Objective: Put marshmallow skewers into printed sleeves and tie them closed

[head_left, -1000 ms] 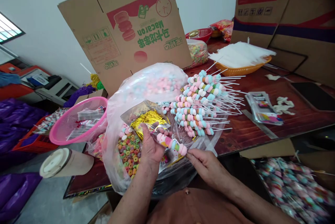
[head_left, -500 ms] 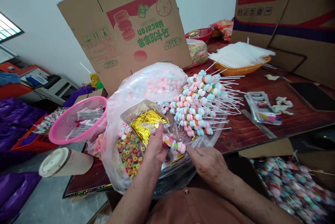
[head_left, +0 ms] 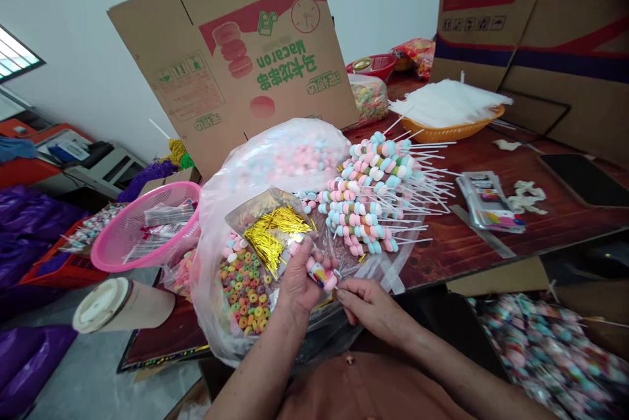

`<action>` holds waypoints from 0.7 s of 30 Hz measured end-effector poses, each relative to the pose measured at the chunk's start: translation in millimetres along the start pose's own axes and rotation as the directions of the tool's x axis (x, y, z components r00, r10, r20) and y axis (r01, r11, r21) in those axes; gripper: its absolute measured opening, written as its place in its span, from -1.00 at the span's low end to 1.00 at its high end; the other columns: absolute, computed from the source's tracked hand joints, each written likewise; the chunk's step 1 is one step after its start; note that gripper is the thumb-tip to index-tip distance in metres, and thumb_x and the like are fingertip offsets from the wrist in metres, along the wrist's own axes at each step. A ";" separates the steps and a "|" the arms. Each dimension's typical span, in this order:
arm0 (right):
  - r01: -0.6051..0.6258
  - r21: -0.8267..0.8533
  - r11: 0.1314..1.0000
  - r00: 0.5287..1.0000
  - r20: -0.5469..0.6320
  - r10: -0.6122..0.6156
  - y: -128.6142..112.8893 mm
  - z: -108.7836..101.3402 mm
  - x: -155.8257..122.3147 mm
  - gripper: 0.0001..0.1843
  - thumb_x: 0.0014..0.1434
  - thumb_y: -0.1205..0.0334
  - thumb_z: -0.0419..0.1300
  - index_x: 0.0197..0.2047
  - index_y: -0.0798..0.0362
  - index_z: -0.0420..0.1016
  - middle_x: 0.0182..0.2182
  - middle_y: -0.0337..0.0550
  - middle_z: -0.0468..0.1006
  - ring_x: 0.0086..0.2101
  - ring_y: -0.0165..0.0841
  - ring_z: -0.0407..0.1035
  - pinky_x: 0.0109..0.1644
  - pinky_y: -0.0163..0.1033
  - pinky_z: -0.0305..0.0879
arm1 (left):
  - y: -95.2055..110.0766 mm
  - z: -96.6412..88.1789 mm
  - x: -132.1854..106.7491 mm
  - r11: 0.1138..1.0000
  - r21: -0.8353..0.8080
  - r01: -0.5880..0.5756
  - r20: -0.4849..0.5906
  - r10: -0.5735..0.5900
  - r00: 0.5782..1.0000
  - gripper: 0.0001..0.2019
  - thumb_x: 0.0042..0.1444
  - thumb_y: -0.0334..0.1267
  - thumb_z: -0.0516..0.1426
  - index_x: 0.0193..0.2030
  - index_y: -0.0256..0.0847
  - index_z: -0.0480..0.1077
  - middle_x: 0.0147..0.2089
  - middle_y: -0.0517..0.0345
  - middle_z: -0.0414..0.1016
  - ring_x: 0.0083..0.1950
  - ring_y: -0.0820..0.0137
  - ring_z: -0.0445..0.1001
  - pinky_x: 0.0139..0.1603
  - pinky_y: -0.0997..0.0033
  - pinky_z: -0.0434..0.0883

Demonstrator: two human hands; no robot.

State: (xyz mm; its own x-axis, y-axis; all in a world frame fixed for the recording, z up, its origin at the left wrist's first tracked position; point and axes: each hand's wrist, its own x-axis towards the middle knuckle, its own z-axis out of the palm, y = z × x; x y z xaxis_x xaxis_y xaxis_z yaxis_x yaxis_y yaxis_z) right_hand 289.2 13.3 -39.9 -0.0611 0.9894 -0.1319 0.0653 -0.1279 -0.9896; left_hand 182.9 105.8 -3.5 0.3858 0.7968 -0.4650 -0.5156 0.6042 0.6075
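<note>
My left hand (head_left: 299, 279) is closed around a marshmallow skewer (head_left: 325, 277) in a clear, colour-printed wrapper. The fingers of my right hand (head_left: 368, 302) pinch its near end, just past a pink marshmallow; a tie there would be too small to make out. Behind my left hand, an opened pouch holds gold twist ties (head_left: 269, 236). Loose ring-shaped sweets (head_left: 248, 292) lie in a large clear plastic bag (head_left: 206, 276) beneath it. To the right, a pile of marshmallow skewers (head_left: 368, 190) has its white sticks pointing right.
A pink basket (head_left: 101, 243) with wrappers and a lidded paper cup (head_left: 147, 305) stand at the left. Flat packets (head_left: 489, 200) and a dark phone (head_left: 584, 179) lie at the right. Behind are a yellow basket (head_left: 452, 132) of white sticks and a cardboard box (head_left: 162, 33). Wrapped skewers (head_left: 540, 341) fill a box below.
Both hands have moved slightly down, and the right has come left, closer to the left hand. The marshmallow skewer now tilts further down, with more of it covered by my left fingers.
</note>
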 end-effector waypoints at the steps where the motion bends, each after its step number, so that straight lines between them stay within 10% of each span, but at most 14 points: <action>1: 0.003 -0.013 1.000 1.000 -0.014 -0.004 -1.2 1.0 -0.2 -0.58 0.20 0.07 -0.06 -0.62 0.08 0.18 -0.70 -0.32 0.23 -0.61 -0.49 0.09 -0.51 -0.39 0.02 | 1.0 1.3 0.8 1.000 0.003 -0.006 -0.001 0.006 1.000 -0.82 -0.02 -0.22 0.23 -0.32 -0.25 0.39 -0.67 0.33 0.30 -0.65 0.51 0.33 -0.48 0.45 0.39; 7: 0.155 -0.367 0.917 0.981 -0.052 -0.186 -3.6 6.4 -6.7 -0.65 0.25 0.15 -0.13 -0.46 0.09 0.32 -0.58 -0.23 0.37 -0.53 -0.43 0.23 -0.44 -0.35 0.09 | 6.9 6.5 5.0 0.989 -0.040 -0.141 -0.108 0.136 0.985 -0.75 -0.05 -0.20 0.25 -0.53 -0.23 0.26 -0.72 0.38 0.22 -0.69 0.54 0.27 -0.54 0.50 0.33; 13: 0.162 -0.275 0.948 0.968 -0.143 -0.207 1.2 12.7 3.7 -0.67 0.22 0.18 -0.10 -0.47 0.10 0.35 -0.57 -0.20 0.38 -0.53 -0.41 0.24 -0.45 -0.34 0.12 | -32.6 1.1 -5.9 0.987 0.080 -0.140 -0.067 0.146 0.987 -0.61 -0.15 -0.08 0.29 -0.65 -0.24 0.21 -0.73 0.31 0.26 -0.65 0.53 0.28 -0.47 0.49 0.33; 21: 0.143 -0.463 0.874 0.969 -0.115 -0.220 4.9 5.4 2.3 -0.67 0.23 0.20 -0.12 -0.47 0.09 0.34 -0.60 -0.22 0.38 -0.56 -0.43 0.24 -0.48 -0.35 0.08 | -27.5 -9.1 -6.5 0.994 0.062 0.089 -0.100 -0.082 0.992 -0.67 -0.07 0.00 0.23 -0.42 -0.27 0.39 -0.50 0.10 0.49 -0.41 0.35 0.47 -0.32 0.38 0.38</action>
State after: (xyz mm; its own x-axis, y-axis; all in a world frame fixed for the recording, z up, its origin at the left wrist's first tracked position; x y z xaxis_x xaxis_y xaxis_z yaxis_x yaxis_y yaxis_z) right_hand 284.0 14.6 -45.4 0.0413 0.9945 0.0964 0.5099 0.0620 -0.8580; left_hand 187.6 83.9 -23.1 0.3484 0.7399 -0.5755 -0.4307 0.6717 0.6028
